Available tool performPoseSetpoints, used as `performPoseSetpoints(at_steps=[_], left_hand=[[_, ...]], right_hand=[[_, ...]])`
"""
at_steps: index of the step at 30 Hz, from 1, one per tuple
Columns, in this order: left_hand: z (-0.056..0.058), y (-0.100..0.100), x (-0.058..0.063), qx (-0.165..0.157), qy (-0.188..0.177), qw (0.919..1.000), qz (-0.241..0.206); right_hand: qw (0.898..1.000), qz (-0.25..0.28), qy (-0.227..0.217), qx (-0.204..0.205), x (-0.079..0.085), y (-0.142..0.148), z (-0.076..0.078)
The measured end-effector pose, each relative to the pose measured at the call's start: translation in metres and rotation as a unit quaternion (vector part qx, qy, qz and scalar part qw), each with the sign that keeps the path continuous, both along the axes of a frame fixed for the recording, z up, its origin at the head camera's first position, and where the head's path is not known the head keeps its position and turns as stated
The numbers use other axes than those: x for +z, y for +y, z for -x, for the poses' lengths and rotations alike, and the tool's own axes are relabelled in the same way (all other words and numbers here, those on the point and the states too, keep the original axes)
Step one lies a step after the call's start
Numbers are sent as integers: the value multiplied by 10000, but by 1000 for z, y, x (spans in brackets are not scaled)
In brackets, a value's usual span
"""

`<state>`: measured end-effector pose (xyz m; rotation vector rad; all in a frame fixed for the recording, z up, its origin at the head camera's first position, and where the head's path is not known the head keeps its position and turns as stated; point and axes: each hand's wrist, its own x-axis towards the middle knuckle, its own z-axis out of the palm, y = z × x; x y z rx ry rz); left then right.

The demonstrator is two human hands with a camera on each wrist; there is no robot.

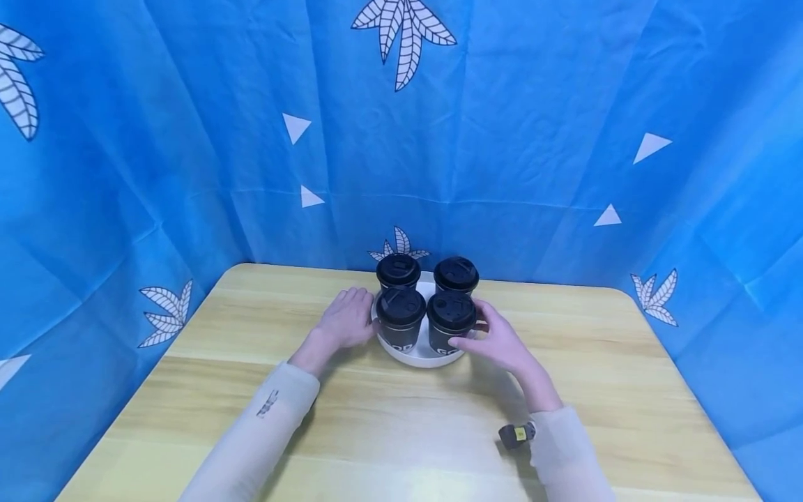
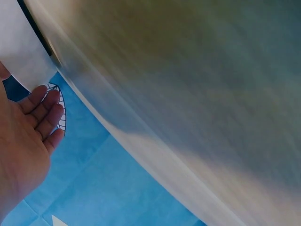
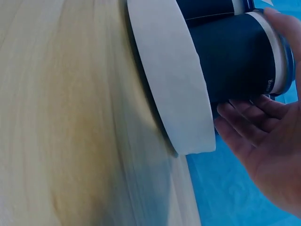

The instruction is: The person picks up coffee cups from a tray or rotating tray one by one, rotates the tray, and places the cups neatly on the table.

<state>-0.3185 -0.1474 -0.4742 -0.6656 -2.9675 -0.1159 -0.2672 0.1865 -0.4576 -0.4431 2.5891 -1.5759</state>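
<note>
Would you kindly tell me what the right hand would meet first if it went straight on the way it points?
Most likely the near right cup, which the right hand curves around, though their exact contact is hard to judge.

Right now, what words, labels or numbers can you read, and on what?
"G", probably "GO", on the front right cup; the rest is hidden.
"O", plus an unclear letter, on the front left cup.
Small print on the front right cup's side: too blurred.
Dark print on the left sleeve: unreadable.
Yellow label on the black gadget: too small.
</note>
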Motion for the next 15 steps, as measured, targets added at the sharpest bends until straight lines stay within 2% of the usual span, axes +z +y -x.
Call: performPoseSetpoints(at_steps=[7, 15], left_hand=[[3, 0, 2, -59, 116, 9999, -67], [1, -1, 1, -101, 14, 9999, -64]], right_hand=[[9999, -84, 143, -28, 0, -5, 1], [9994, 117, 327, -69, -12, -11, 4]])
